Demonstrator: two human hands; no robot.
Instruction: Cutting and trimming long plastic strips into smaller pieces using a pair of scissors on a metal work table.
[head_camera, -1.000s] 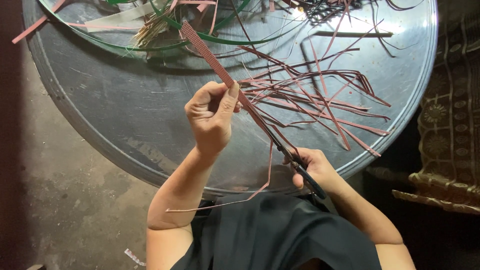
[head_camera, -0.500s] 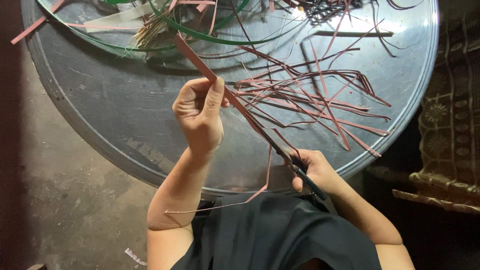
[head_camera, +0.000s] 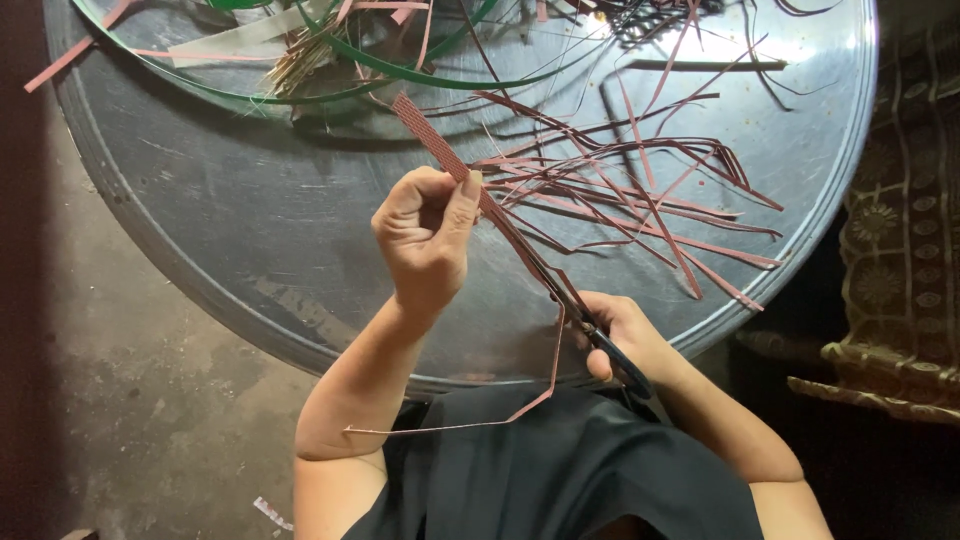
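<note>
strip axis: pink strap (head_camera: 440, 145) runs diagonal, far-left down to near-right | left hand (head_camera: 425, 235) fisted tight on its middle | right hand (head_camera: 620, 340) closed round scissors (head_camera: 600, 340) biting the near end, so right's closer | all above the round metal tray (head_camera: 200, 230)

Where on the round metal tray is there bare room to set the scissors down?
Bare metal lies on the tray between its near-left rim and the left hand, below the green band. Right of the pink strap, cut slivers crowd it.
</note>
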